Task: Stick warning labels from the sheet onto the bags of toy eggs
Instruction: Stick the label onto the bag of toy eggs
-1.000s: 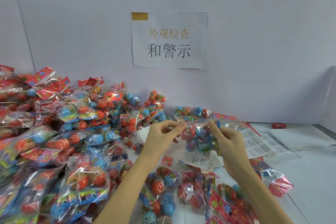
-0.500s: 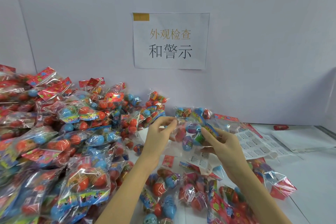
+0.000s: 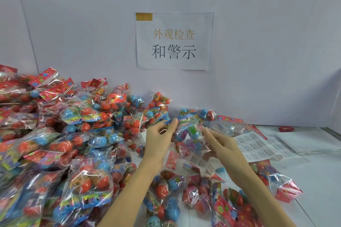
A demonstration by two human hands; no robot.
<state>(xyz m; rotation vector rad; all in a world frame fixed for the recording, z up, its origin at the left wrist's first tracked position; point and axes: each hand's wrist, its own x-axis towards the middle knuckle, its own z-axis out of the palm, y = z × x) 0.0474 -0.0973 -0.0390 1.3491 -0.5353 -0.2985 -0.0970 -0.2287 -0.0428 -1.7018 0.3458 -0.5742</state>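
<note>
Here my left hand [image 3: 162, 134] pinches the bag of toy eggs [image 3: 190, 134] just left of the label sheet [image 3: 258, 147]; my right hand's [image 3: 224, 145] fingers lie straight beside it. That thin pinch risks the slippery bag dropping.

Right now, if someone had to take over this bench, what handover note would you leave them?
Left hand: pinches the top edge of a clear plastic bag of coloured toy eggs, held up mid-air.
Right hand: fingers loosely extended at the bag's right side; grip unclear through blur.
White sheet of printed warning labels: flat on the table, right of the hands.
Big heap of red-and-blue egg bags: piled left. More bags lie in front.
Done: cannot tell which bags are labelled.
Left: label the held bag, then continue.
</note>
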